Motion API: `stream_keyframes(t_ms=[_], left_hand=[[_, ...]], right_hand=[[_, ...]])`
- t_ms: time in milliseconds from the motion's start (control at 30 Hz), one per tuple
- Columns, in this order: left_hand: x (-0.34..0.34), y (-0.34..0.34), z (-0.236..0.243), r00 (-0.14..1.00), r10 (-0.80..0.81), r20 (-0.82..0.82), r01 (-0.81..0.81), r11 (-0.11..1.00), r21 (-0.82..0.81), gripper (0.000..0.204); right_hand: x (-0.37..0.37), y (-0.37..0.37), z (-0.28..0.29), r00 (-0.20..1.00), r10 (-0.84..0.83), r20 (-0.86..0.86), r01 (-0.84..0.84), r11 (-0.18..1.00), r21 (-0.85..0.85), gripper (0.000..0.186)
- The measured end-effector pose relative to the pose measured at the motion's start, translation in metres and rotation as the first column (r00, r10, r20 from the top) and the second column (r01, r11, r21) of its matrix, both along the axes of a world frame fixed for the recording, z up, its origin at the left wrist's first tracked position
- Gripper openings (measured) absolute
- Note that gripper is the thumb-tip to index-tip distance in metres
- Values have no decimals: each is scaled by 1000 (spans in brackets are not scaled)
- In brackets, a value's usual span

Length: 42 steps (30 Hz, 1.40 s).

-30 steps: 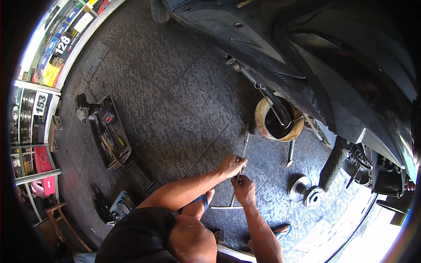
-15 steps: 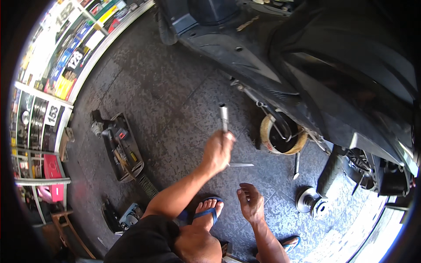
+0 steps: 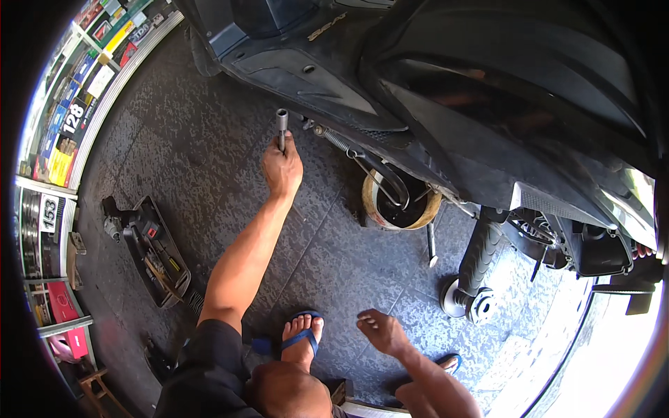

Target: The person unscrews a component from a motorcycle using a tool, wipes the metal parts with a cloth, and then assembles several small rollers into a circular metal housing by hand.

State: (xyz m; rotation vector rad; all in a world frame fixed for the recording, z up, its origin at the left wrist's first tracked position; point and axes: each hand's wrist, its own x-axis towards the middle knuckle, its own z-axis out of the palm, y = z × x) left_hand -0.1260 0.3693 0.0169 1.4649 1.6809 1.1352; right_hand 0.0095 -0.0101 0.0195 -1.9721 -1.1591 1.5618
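Head view: nearest, my bare foot [image 3: 300, 352] wears a blue rubber flip-flop [image 3: 296, 339] on the dark mottled floor [image 3: 327, 258]. Beyond it, my right hand [image 3: 385, 333] has loosely curled fingers; I cannot tell whether they hold anything. Farther out, my left hand [image 3: 282, 171] grips a silver metal socket tool [image 3: 282, 120], near the big black scooter [image 3: 453, 104] and left of a round, cream-rimmed bucket [image 3: 369, 198].

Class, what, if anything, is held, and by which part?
The left grip holds a metal socket wrench by its shaft, below the socket; the right grip appears empty.
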Motion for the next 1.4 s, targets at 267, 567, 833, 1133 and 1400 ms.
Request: stream_keyframes(t_ms=[267,567,833,1133,1400], left_hand=[[-9,19,-15,996,65,-62,-61,996,71,33],[-9,-29,-24,990,-9,-144,17,998,59,87],[-92,-89,14,989,81,-121,-79,997,21,70],[-118,-269,100,980,195,36,-195,981,-10,34],[-186,-555,8,869,477,-130,-486,773,-407,35]], right_hand=[[161,-142,27,888,219,404,18,861,-508,38],[208,-539,-57,883,-249,398,462,310,-831,39],[214,-345,-28,979,3,204,147,682,-717,39],[285,-204,-27,791,606,78,-473,689,-549,40],[234,-116,28,471,846,249,-797,529,-292,37]])
